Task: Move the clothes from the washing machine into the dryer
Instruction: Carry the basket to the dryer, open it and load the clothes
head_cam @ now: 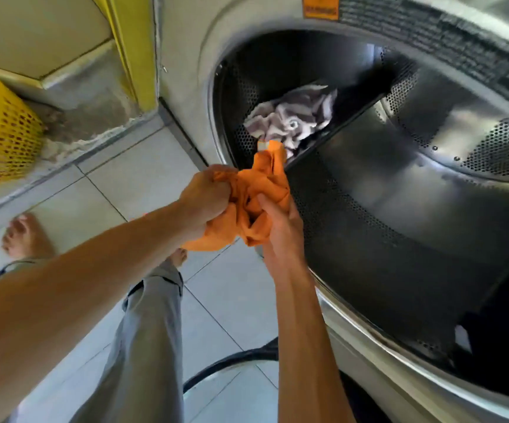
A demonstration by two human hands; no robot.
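Left hand (204,198): closed in a fist on the orange cloth (256,199), gripping its left side.
Right hand (280,227): fingers closed on the lower right of the same cloth.
Orange cloth: bunched between the 2 hands, held at the lower left rim of the drum opening (216,123); its top tip reaches into the drum (399,184).
Striped cloth (292,120): grey and white, crumpled inside the drum, just above the orange cloth.
Yellow basket (6,132): at the far left, well apart from the machine.
Floor (143,175): pale tiles.
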